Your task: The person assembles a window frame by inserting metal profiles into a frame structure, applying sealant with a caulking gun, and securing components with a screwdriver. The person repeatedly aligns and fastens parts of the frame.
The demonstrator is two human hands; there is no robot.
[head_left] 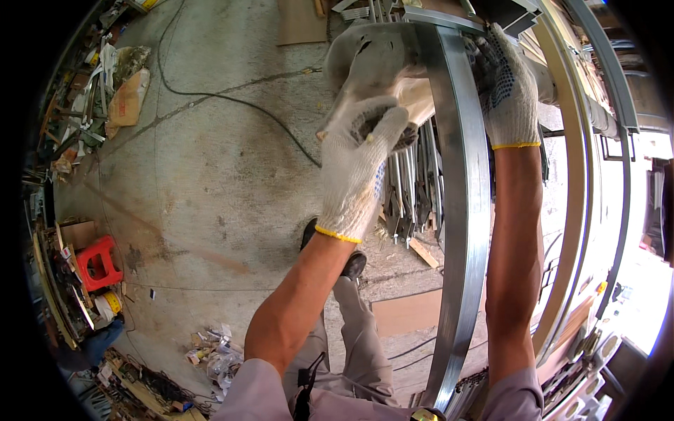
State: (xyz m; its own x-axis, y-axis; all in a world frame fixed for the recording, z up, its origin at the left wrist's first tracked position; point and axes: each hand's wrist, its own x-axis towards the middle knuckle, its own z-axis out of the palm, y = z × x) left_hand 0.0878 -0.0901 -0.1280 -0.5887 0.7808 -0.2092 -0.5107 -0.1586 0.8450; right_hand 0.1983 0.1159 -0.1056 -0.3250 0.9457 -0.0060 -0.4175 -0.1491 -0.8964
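A long silver metal tube (463,175) runs from the top of the view down to the lower edge, just right of the middle. My right hand (511,91), in a white knitted glove with blue dots and a yellow cuff, is closed at the tube's far end on its right side; its fingertips are partly hidden. Left of the tube, my left hand (361,161) wears a matching glove. Its fingers are curled and blurred round part of a pale, crumpled cloth (372,59). That cloth reaches up to the tube's far end and is smeared by motion.
Several thin metal bars (414,182) lie below the tube. A black cable (232,98) crosses the concrete floor. At the left stand a red plastic stool (99,263) and piles of scrap. Long beige and grey profiles (586,175) stretch along the right. A cardboard piece (406,313) lies near my feet.
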